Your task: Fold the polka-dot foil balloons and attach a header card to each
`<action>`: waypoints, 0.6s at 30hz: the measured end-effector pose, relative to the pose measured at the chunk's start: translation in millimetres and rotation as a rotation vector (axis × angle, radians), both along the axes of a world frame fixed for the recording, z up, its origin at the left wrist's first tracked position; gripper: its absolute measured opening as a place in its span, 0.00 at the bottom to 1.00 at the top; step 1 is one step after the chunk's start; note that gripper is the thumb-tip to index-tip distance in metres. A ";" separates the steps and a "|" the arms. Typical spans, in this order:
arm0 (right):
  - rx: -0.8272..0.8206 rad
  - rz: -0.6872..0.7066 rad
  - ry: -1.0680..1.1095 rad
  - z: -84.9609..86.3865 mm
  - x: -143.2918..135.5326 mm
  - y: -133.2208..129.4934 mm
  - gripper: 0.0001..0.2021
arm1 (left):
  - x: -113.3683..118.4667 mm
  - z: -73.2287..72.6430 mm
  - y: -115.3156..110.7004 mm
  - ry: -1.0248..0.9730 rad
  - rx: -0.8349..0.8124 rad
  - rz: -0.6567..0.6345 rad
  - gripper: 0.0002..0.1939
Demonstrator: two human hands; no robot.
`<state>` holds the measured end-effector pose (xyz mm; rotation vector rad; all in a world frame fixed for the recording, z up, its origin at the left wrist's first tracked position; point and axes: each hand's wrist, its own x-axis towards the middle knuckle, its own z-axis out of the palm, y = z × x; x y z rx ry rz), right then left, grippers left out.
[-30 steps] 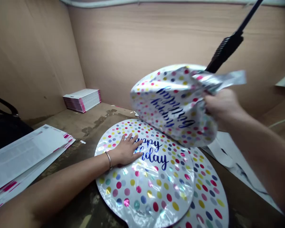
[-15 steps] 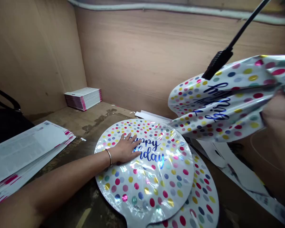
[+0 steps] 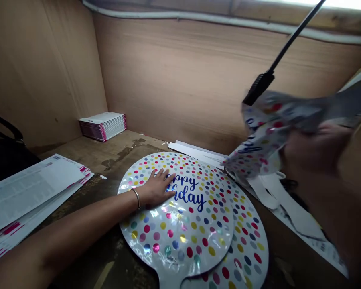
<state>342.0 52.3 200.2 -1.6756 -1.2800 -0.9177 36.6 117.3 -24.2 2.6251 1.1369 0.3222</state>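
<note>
My left hand (image 3: 156, 188) lies flat, fingers spread, on a round white foil balloon (image 3: 174, 224) with coloured dots and blue "happy birthday" lettering. Its neck points toward me. A second dotted foil balloon (image 3: 246, 249) shows from under it on the right. At the right, my right hand (image 3: 319, 148) is blurred by motion and closed on another foil balloon (image 3: 252, 148), crumpled and partly folded over to its grey side. Part of that balloon is behind a hanging black rod (image 3: 260, 86).
Printed white and pink cards (image 3: 45, 184) lie at the left, near a black bag (image 3: 9, 160). A neat stack of cards (image 3: 104, 126) stands in the back corner. White paper strips (image 3: 195, 152) lie along the wooden back wall (image 3: 168, 80), others at the right.
The balloon in my right hand has gone from stretched out to crumpled and has come off the pile's right edge. My left hand stays on the top balloon.
</note>
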 end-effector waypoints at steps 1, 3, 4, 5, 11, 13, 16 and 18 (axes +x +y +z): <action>-0.053 0.044 -0.052 -10.1 -17.2 -9.3 0.17 | -0.2 5.1 -2.3 -0.037 0.013 0.043 0.41; -0.322 0.280 -0.210 -33.8 -55.9 -32.6 0.18 | -3.8 20.1 -10.6 -0.208 0.089 0.173 0.45; -0.380 0.354 -0.233 -47.3 -75.2 -45.6 0.17 | -7.8 29.0 -16.7 -0.337 0.159 0.237 0.46; -0.454 0.443 -0.244 -61.5 -93.0 -58.6 0.14 | -13.4 37.9 -23.8 -0.475 0.248 0.292 0.46; -0.826 0.792 -0.102 -140.5 -133.5 -115.3 0.30 | -69.3 50.8 -70.7 -0.328 0.455 -0.088 0.14; -0.871 0.732 -0.129 -157.4 -125.1 -126.0 0.32 | -87.8 37.9 -80.9 -0.204 0.360 -0.225 0.13; -0.959 0.653 -0.134 -171.5 -108.6 -137.9 0.30 | -108.1 18.5 -89.2 -0.223 0.288 -0.103 0.12; -1.029 0.629 -0.094 -174.2 -101.0 -143.4 0.26 | -115.8 12.2 -92.2 -0.225 0.260 -0.019 0.13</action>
